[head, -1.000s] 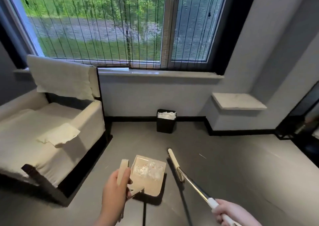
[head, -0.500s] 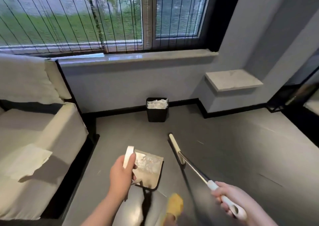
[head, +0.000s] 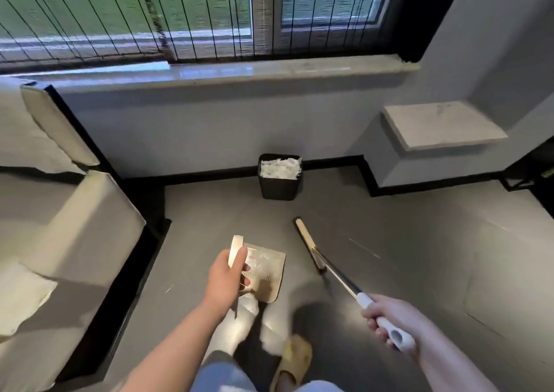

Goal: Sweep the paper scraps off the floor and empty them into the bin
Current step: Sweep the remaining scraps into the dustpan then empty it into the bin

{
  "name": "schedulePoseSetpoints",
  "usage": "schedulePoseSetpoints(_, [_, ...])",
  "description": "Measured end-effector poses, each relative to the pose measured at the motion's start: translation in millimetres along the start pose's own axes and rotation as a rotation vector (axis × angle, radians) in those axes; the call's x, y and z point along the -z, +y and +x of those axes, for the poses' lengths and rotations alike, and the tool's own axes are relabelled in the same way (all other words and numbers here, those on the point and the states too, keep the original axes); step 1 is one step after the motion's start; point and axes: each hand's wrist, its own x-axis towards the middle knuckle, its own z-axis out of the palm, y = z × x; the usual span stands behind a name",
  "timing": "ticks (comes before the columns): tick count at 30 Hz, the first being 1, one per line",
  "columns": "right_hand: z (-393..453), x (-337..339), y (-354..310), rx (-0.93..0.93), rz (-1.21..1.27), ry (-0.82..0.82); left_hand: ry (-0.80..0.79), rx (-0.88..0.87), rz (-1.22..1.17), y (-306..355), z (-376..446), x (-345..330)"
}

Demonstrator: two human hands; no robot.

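Head view. The left hand (head: 226, 277) grips the upright beige handle of the dustpan (head: 263, 274), fingers curled round it and the thumb laid along its front edge; the pan's tray lies just beyond the fingertips, held above the grey floor (head: 419, 256). White paper scraps (head: 260, 261) rest in the tray, close to those fingers. The right hand (head: 386, 319) holds the white grip of the broom (head: 335, 274), fingers wrapped fully round it — the metal shaft runs forward and to the left from the knuckles, ending in a narrow beige head (head: 305, 238) at floor level; contact with the floor cannot be told.

The black bin (head: 280, 186) stands against the wall under the window sill (head: 239, 71), well ahead of both hands and already heaped with white paper (head: 280, 168). Between the dustpan and the bin lies bare floor; the broom head sits to the right of that line.

To the left of the left hand stands a cream armchair (head: 75, 226) on a dark frame, a loose sheet (head: 21, 298) draped over its seat. To the right, beyond the broom hand, a stone ledge (head: 440, 125) juts from the wall. Below the hands — a blurred white sock (head: 239, 322) and a yellow slipper (head: 293, 358).
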Motion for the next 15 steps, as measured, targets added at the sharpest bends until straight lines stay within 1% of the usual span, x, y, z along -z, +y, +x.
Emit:
schedulePoseSetpoints(2, [6,-4,-11,-0.005,-0.015,-0.004,-0.051,0.031,-0.009,1,13,-3])
schedulePoseSetpoints(4, [13,-7,-22,-0.009,-0.015,-0.008,-0.069,0.036,0.004,8,26,-1])
schedulePoseSetpoints(8, [25,-19,-40,-0.035,0.025,0.001,-0.143,0.084,0.017,14,60,15])
schedulePoseSetpoints(11, [29,-37,-45,-0.058,0.101,-0.002,-0.174,0.169,-0.091,16,81,29])
schedulePoseSetpoints(15, [33,-59,-51,-0.062,0.14,0.037,-0.237,0.333,-0.165,11,96,42])
